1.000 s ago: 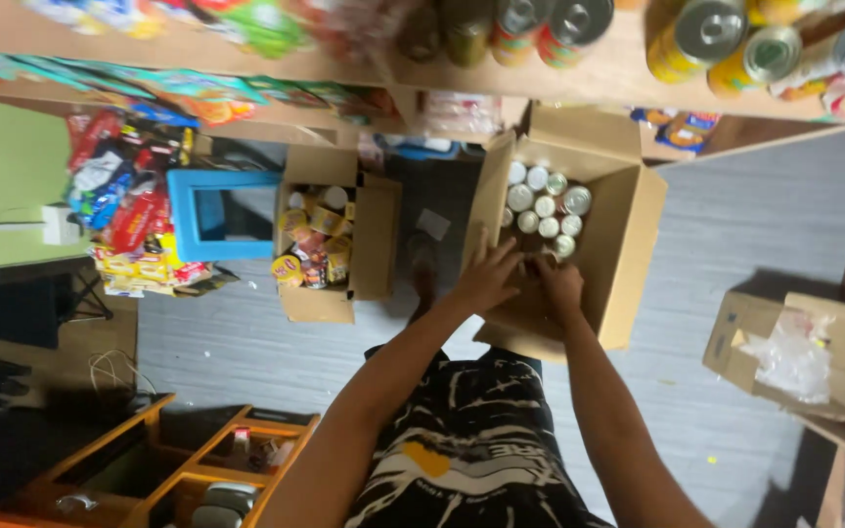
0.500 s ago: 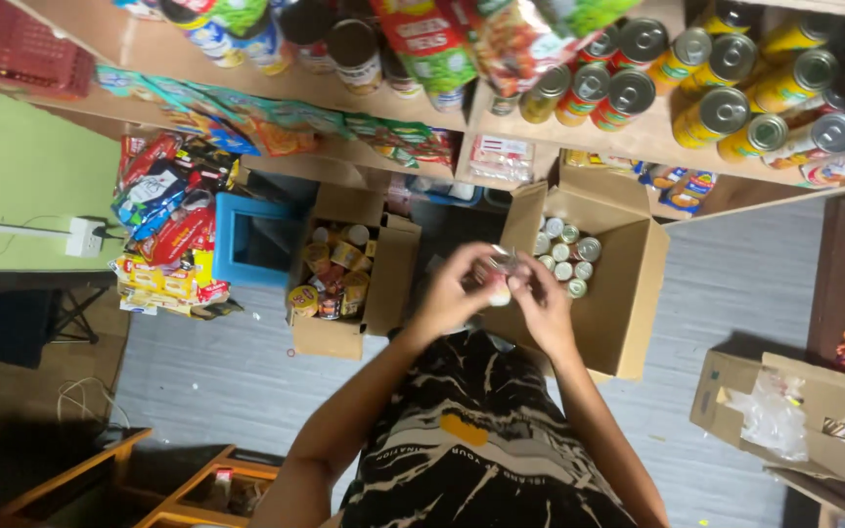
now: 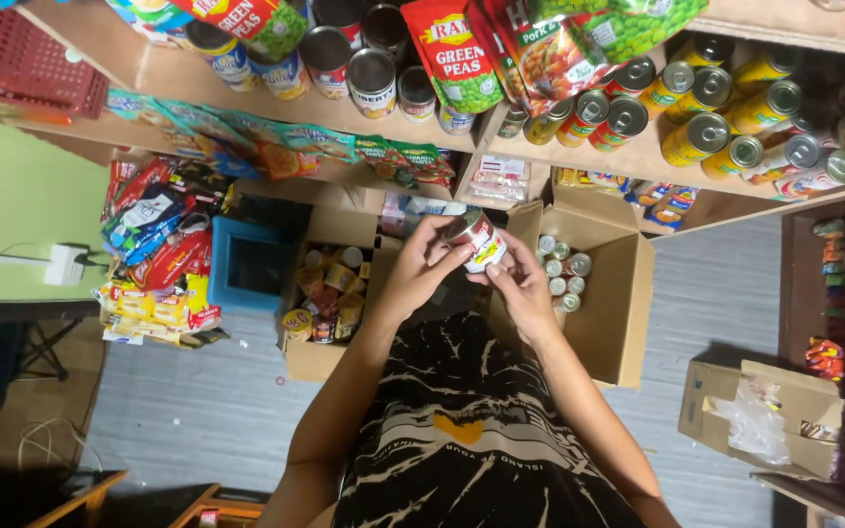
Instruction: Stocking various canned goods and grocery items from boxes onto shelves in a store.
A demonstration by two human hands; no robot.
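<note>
One can: a small can (image 3: 477, 240) with a red and white label sits just above frame centre, held up in front of you.
Left hand: your left hand (image 3: 421, 266) comes up from lower left, fingers curled around the can's left side.
Right hand: your right hand (image 3: 522, 286) rises from lower right, fingertips pinching the can's lower right edge.
Hidden: your fingers cover part of the label.
Axis: the can tilts, long axis running upper left to lower right, metal end toward upper left.
Behind: an open cardboard box (image 3: 610, 293) of small cans, right of centre.
Above: a wooden shelf (image 3: 638, 161) of tins and pouches along the top.
</note>
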